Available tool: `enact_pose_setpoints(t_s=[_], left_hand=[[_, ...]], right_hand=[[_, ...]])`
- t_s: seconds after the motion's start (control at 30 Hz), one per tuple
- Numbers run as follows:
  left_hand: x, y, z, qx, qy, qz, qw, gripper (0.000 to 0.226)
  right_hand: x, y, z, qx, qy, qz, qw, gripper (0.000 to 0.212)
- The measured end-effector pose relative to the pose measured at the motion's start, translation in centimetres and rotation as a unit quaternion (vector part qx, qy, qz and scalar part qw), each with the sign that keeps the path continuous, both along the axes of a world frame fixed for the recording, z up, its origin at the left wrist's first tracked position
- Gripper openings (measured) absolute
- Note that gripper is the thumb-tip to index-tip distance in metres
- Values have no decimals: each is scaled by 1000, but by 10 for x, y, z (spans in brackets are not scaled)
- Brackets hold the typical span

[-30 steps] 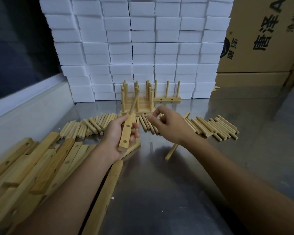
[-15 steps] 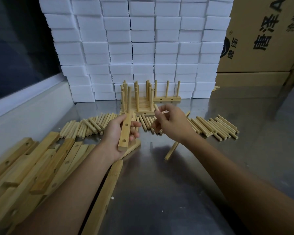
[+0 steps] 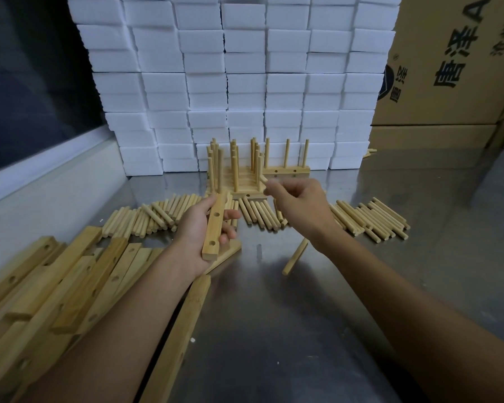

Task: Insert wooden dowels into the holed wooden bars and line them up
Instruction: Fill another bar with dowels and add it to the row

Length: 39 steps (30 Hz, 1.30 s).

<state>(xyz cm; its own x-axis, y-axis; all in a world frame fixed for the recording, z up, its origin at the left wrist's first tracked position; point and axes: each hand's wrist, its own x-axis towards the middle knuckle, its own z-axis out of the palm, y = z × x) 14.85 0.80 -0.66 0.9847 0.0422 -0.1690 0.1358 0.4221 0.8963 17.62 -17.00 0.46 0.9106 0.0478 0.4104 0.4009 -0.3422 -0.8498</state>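
Head view: left hand [image 3: 200, 231] grips holed bar [image 3: 214, 226] upright for loading; right hand [image 3: 298, 203] pinches a dowel [image 3: 263, 178], evidently for insertion.

The right hand [image 3: 298, 206] has lifted a dowel [image 3: 263, 178] from the pile

A single head-worn view looks forward and down over a steel table [image 3: 317, 330]; both forearms reach in from the bottom edge, close to the lens; the white foam blocks [image 3: 245, 82] stand at the far side, facing the camera; wide-angle bending curves the edges.
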Motion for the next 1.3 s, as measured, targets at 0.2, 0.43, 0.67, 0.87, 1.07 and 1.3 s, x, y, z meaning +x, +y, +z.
enact_pose_setpoints(t_s=[0.2,0.43,0.67,0.87,1.07,1.3], left_hand=[[-2,0,1,-16,1,6,1000,28],[1,-1,-1,-11,0,-3,1000,32],[-1,-2,0,-11,-7,-13,1000,36],[-2,-3,1,3,-7,-7,1000,38],[-3,-4,3,-22,-23,-13,999,42],[-4,-5,2,-25,-19,10,999,46]], right_hand=[[-6,6,6,72,44,41,996,7],[-17,20,12,144,123,172,967,25],[-22,30,7,121,128,164,971,17],[-24,32,8,94,100,140,981,17],[-31,44,13,-116,-85,93,985,9],[-28,53,14,-134,-128,66,980,21]])
